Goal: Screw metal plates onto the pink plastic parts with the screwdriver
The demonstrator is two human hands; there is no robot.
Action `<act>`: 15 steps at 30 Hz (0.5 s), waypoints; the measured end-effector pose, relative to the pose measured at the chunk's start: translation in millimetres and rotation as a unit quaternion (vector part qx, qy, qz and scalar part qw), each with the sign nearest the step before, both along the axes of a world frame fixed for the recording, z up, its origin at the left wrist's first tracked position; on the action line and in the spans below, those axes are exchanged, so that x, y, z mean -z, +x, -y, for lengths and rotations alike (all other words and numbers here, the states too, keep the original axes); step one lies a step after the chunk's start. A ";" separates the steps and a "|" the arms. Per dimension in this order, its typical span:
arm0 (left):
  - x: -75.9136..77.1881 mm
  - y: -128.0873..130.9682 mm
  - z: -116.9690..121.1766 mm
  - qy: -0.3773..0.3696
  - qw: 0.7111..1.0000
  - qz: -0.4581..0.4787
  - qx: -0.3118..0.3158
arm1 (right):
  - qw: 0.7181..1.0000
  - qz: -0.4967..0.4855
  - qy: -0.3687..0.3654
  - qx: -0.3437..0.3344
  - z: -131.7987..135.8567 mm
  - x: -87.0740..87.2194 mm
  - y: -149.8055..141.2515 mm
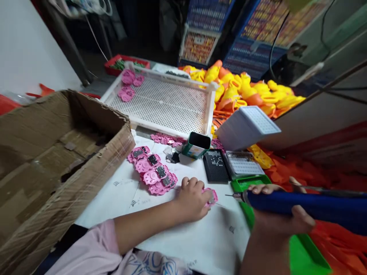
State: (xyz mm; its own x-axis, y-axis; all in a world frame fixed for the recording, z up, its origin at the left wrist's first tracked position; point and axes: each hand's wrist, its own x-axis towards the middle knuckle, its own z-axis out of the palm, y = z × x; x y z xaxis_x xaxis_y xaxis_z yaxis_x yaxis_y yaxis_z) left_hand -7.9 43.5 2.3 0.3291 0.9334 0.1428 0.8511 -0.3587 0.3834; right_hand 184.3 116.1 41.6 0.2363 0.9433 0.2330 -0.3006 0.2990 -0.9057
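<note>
My left hand (191, 199) rests on the white table sheet, its fingers closed round the edge of a pink plastic part (212, 197) with a grey piece on it. My right hand (275, 217) grips a blue electric screwdriver (298, 206); its thin bit points left toward that part, apart from it. Beyond my left hand lies an overlapping row of pink plastic parts (155, 172) with grey or dark plates. A black perforated tray (215, 166) with small pale screws sits ahead, beside a clear-lidded box (245, 165).
At left stands an open cardboard box (114, 152). A white mesh tray (160, 104) with several pink parts lies behind a green tin (196, 146). Yellow and orange plastic pieces (243, 89) are heaped at back right. A green tray (305, 256) sits under my right arm.
</note>
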 end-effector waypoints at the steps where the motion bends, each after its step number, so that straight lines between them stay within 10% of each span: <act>1: -7.7 -8.1 6.1 0.010 1.000 0.001 -0.008 | 1.000 -0.005 -0.004 0.005 2.2 1.1 -0.3; 7: -35.2 -93.4 72.0 0.069 0.994 0.010 -0.089 | 0.998 -0.035 0.008 -0.061 21.7 15.1 -0.2; 15: 4.0 -162.5 136.3 0.044 0.974 -0.062 -0.212 | 0.986 -0.080 0.008 -0.144 24.1 25.0 5.4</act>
State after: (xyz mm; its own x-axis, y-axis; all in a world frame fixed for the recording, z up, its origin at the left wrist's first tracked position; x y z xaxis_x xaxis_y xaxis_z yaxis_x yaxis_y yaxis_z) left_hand -170.4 -92.9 -1.8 -0.0629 0.9753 0.2119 0.9677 0.0077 0.2520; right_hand 189.8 92.0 16.6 -0.0069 0.9729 0.2310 -0.5136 0.1947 -0.8357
